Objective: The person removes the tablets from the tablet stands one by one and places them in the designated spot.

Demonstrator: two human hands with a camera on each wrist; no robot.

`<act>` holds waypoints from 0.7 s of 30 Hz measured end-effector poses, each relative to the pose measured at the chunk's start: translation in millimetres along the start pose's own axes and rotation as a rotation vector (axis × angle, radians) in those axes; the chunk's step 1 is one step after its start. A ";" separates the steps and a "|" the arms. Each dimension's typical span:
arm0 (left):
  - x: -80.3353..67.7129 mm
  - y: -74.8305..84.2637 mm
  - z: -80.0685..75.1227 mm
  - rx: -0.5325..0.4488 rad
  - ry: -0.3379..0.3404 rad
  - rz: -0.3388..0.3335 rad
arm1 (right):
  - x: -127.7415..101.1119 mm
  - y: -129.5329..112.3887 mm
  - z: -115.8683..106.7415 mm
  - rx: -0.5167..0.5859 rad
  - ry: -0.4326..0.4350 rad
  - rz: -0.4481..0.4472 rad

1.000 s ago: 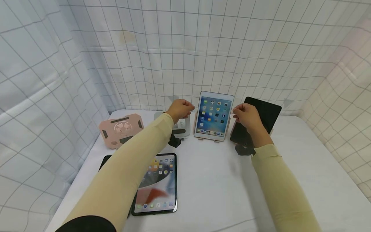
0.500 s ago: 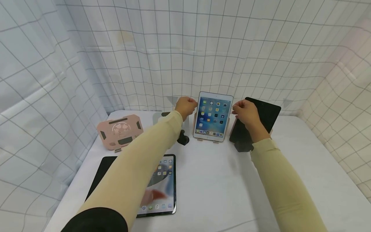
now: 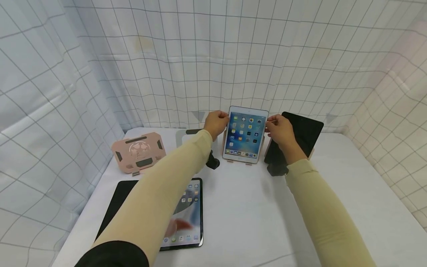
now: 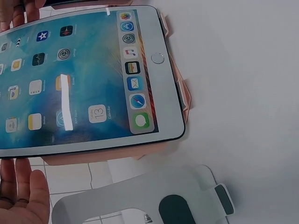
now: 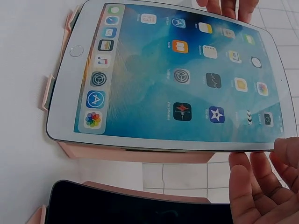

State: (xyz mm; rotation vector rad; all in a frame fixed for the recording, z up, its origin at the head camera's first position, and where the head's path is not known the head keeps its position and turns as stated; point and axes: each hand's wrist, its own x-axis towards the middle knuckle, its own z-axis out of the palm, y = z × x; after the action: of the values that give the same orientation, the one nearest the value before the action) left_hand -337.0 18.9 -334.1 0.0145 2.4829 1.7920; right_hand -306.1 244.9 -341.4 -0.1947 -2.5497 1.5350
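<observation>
White-clothed desk, far edge — lit white-framed tablet on its pink stand, between left hand and right hand, both relaxed at its sides; three tablets, three stands.

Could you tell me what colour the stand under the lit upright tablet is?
Pink: the stand shows best in the right wrist view.

The white-framed tablet at centre frame is showing a glossy glass face, catching a bright glare streak in the left wrist view. Its pink stand is looking like matt, smooth plastic. The dark tablet right of centre is presenting a black, glossy screen. The grey stand at the bottom of the left wrist view is appearing as smooth, satin metal with dark pads. The table is wearing smooth matt white, and the curtain behind is hanging as soft checked cloth.
</observation>
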 end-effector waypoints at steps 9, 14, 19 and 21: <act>-5.4 -1.0 -0.3 -0.054 -0.008 0.003 | -0.3 2.9 5.4 -0.011 0.041 -0.019; -8.9 0.0 -1.7 -0.066 -0.018 0.023 | -0.8 3.2 6.8 -0.005 0.049 -0.028; -11.8 1.8 -2.9 -0.070 -0.029 0.052 | -3.8 4.4 5.2 0.042 0.049 -0.039; -12.5 2.9 -3.4 -0.077 -0.035 0.056 | -5.5 4.5 4.2 0.064 0.050 -0.048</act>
State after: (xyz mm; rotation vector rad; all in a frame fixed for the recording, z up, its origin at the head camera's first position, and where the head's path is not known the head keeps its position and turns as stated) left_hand -324.9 15.9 -329.6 0.1113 2.4112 1.8907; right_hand -301.5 242.3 -347.7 -0.1614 -2.4453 1.5710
